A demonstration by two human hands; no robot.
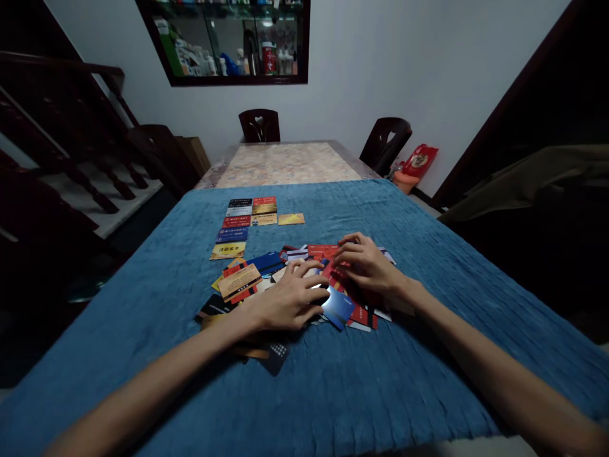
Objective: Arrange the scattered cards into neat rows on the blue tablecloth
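Observation:
A loose heap of plastic cards lies on the blue cloth, many overlapping. My left hand (295, 296) rests over the middle of the heap, fingers spread, beside a shiny blue card (339, 307). Over the right part, my right hand (366, 266) is bent with its fingers apart above red cards (323, 251); nothing shows held in it. A gold card (239, 283) tops the left side of the heap, and a black card (276, 358) sticks out below my left wrist. What lies directly under both palms is hidden.
Beyond the heap, several cards lie in rows, among them a yellow card (228, 251), a dark blue card (232, 235) and a lone gold card (291, 219). The blue cloth (428, 355) covers the table's near part. Dark chairs (259, 125) stand around the table.

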